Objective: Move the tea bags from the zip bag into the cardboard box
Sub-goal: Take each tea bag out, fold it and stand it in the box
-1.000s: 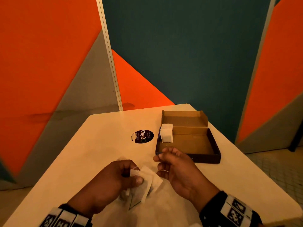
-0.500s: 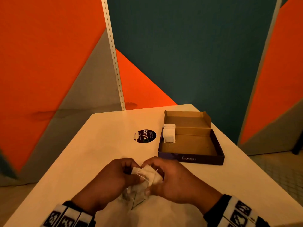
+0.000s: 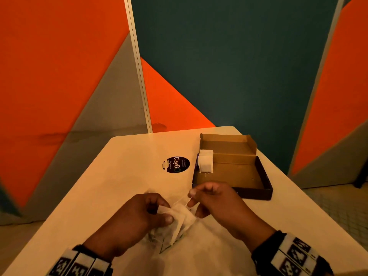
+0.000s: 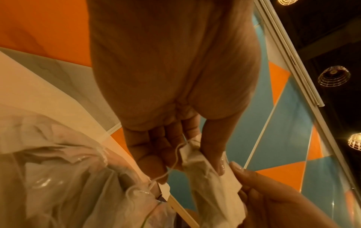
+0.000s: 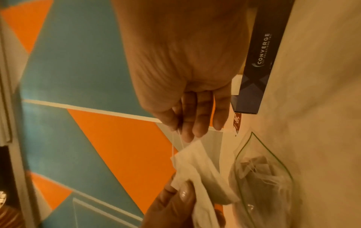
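Note:
My left hand [image 3: 159, 213] pinches a small bunch of white tea bags [image 3: 182, 218] just above the clear zip bag [image 3: 165, 242], which lies on the table between my wrists. My right hand [image 3: 196, 198] pinches a thin string [image 3: 184, 202] that runs from that bunch. In the right wrist view the tea bags [image 5: 197, 168] hang beside the open zip bag [image 5: 263, 174], which holds more tea bags. The open cardboard box [image 3: 256, 176] stands at the far right of the table, with a few white tea bags [image 3: 206, 162] leaning in its left corner.
A round dark sticker [image 3: 176, 164] lies on the white table [image 3: 123, 176] left of the box. Orange, grey and teal wall panels stand close behind the table. The table's right edge drops to the floor beside the box.
My right hand first went to the bunch held by the left hand, then drew back up and right, pulling a string out from it. The left hand stayed in place.

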`<action>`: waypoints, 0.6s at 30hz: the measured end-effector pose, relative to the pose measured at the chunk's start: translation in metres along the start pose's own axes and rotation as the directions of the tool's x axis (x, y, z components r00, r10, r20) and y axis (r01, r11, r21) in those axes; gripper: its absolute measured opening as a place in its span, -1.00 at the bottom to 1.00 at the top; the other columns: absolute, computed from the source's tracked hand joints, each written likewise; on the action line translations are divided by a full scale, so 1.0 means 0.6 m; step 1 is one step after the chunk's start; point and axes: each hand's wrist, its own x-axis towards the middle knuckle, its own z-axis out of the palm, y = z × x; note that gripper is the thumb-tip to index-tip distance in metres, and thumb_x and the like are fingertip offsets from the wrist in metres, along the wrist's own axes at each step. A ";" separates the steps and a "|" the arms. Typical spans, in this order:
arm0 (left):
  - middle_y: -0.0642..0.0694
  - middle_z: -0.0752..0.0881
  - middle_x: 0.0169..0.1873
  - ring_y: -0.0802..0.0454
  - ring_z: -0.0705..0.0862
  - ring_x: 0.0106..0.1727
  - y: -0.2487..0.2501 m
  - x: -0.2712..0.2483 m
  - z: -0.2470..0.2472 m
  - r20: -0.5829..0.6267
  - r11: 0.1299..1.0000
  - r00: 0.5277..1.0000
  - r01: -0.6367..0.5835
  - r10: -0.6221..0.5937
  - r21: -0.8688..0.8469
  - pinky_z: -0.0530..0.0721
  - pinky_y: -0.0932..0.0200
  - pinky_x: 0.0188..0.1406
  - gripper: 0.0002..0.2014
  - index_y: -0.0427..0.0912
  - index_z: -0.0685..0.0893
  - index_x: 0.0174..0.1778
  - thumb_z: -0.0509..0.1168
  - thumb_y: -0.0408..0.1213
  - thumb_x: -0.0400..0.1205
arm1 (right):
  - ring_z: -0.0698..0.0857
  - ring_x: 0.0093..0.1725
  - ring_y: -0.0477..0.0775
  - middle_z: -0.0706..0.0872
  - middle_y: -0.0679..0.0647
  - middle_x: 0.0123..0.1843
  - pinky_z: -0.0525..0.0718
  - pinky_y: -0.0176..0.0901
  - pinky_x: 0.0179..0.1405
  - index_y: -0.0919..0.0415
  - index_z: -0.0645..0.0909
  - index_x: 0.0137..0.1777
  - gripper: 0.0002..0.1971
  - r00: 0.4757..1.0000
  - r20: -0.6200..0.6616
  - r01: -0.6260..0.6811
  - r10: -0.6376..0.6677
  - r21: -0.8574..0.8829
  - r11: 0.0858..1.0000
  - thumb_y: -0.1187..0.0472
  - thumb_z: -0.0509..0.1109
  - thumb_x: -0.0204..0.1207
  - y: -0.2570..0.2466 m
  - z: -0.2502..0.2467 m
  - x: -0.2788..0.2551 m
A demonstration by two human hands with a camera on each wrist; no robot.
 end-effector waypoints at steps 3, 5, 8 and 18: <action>0.04 0.57 -0.40 0.21 0.51 -0.37 -0.004 0.001 -0.003 -0.010 1.000 1.000 -0.020 0.020 0.016 0.47 0.36 -0.30 -0.84 -0.06 0.84 -0.08 0.60 -0.25 0.45 | 0.69 -0.30 0.03 0.87 0.06 -0.12 0.73 -0.09 -0.27 0.18 0.77 0.02 -0.81 0.994 -0.014 -0.102 0.106 0.167 0.981 0.12 0.36 0.68 -0.006 -0.010 0.006; 0.00 0.53 -0.37 0.17 0.46 -0.35 -0.005 -0.001 -0.006 -0.009 0.999 0.999 -0.032 0.032 0.018 0.44 0.30 -0.29 -0.83 -0.05 0.85 -0.06 0.60 -0.23 0.45 | 0.68 -0.26 0.05 0.87 0.10 -0.03 0.70 -0.06 -0.31 0.22 0.78 0.06 -0.79 0.988 0.007 -0.147 0.152 0.299 0.943 0.13 0.36 0.67 -0.006 -0.015 0.010; 0.06 0.48 -0.45 0.20 0.42 -0.42 -0.008 -0.001 -0.007 -0.022 0.999 0.999 -0.037 0.037 0.019 0.41 0.35 -0.38 -0.89 -0.08 0.85 -0.12 0.58 -0.26 0.46 | 0.64 -0.25 0.02 0.84 0.16 0.04 0.64 -0.07 -0.33 0.18 0.85 -0.08 -0.76 0.981 0.062 -0.190 0.182 0.463 0.866 0.12 0.37 0.65 -0.004 -0.020 0.012; -0.23 0.71 -0.28 -0.02 0.63 -0.23 -0.013 -0.009 -0.020 -0.027 0.995 0.999 -0.039 0.036 -0.094 0.52 0.12 -0.16 -0.78 -0.12 0.80 -0.18 0.61 -0.14 0.36 | 0.66 -0.28 0.06 0.88 0.08 -0.09 0.63 -0.09 -0.33 0.22 0.75 0.10 -0.80 0.954 -0.052 -0.269 0.296 0.288 0.919 0.11 0.43 0.62 0.010 -0.033 0.026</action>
